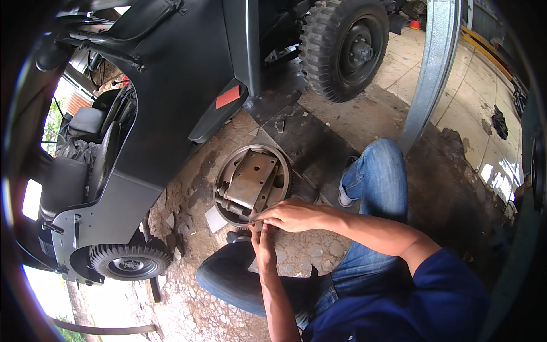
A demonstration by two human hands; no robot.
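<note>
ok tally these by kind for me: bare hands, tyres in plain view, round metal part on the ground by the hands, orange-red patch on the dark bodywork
Bare hands, left hand and right hand: 2
Tyres, upper and lower left: 2
Round metal part: 1
Orange-red patch: 1
Total: 6

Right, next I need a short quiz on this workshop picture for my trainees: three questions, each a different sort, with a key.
1. Multiple choice: what colour is the rectangular patch on the dark vehicle?
A) blue
B) red-orange
C) white

2. True or false: the left hand and the right hand are close together.

3. Fill in the blank: the boxy metal part lies within the rim of a ____-shaped metal piece. (Choose: square, ring, star.)

Key: 1. B. 2. True. 3. ring.
</note>
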